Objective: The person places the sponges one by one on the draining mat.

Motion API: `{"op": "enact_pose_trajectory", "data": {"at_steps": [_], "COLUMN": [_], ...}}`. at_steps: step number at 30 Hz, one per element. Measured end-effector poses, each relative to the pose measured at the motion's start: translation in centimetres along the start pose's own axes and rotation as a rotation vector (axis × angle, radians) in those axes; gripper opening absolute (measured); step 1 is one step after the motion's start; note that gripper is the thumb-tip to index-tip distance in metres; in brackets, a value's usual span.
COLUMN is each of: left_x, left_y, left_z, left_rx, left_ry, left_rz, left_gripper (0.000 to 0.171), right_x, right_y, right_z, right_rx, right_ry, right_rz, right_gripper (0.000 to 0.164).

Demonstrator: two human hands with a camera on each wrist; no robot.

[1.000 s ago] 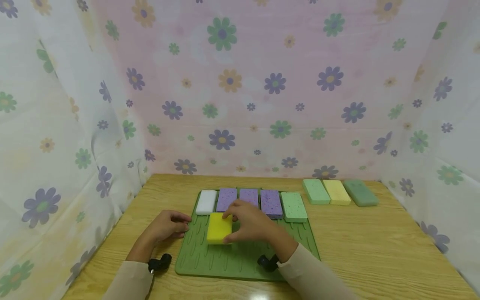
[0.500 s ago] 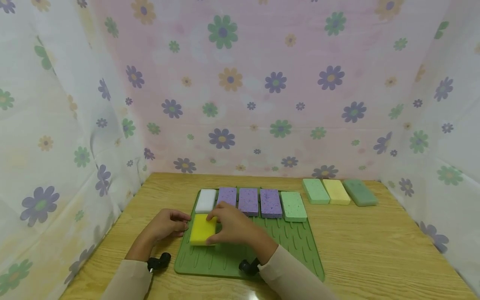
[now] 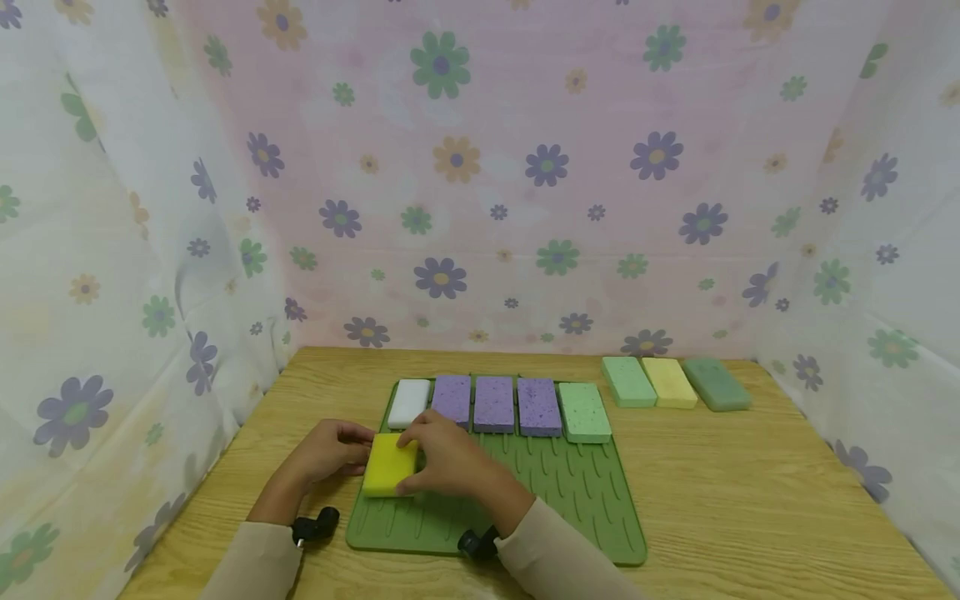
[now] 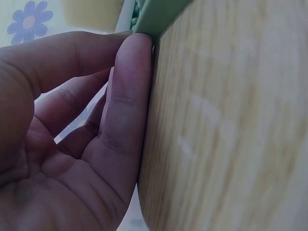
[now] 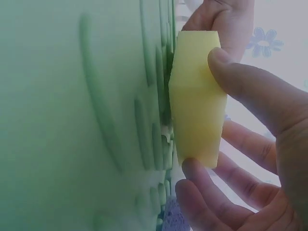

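In the head view my right hand point(image 3: 450, 458) pinches a yellow sponge point(image 3: 386, 467) over the left side of a green ridged mat point(image 3: 540, 500). The right wrist view has the thumb on one face of the sponge point(image 5: 197, 101) and fingertips at its lower end. My left hand point(image 3: 330, 454) rests on the table with relaxed fingers. Its fingertips point(image 4: 132, 62) are right at the mat's left edge, close to the sponge. Along the mat's back edge lie a white sponge point(image 3: 409, 403), three purple sponges point(image 3: 493, 404) and a speckled light green sponge point(image 3: 585, 412).
On the wooden table point(image 3: 735, 500), at the back right, sit a light green sponge point(image 3: 628, 382), a pale yellow sponge point(image 3: 670, 384) and a dark green sponge point(image 3: 716, 385). A flowered cloth point(image 3: 502, 167) encloses the back and sides.
My right hand has carried the yellow sponge leftward across the mat, from below the purple sponges to the mat's left edge beside my left fingertips. The left hand has stayed in place.
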State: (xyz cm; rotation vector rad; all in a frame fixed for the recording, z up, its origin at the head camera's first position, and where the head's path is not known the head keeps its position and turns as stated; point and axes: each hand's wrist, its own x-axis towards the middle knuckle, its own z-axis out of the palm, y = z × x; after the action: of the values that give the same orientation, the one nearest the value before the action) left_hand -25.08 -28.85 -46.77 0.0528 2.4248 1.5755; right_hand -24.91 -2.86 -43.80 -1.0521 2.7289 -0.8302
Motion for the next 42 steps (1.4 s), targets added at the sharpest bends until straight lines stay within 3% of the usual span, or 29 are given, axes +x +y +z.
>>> {"op": "enact_pose_trajectory", "data": {"at_steps": [18,42], "left_x": [-0.2,0.0], "left_y": [0.0,0.0], "left_z": [-0.1,-0.1], "left_rx": [-0.032,-0.022], "left_ry": [-0.032,-0.019], "left_rz": [0.008,0.005], "left_gripper": [0.038,0.037], "right_x": [-0.1,0.0], "right_y": [-0.5,-0.6], "right_z": [1.0,1.1], "right_rx": [-0.02,-0.003], "right_ry": [-0.01,-0.013], "right_rz": [0.016,0.048], "right_gripper": [0.062,0.063]}}
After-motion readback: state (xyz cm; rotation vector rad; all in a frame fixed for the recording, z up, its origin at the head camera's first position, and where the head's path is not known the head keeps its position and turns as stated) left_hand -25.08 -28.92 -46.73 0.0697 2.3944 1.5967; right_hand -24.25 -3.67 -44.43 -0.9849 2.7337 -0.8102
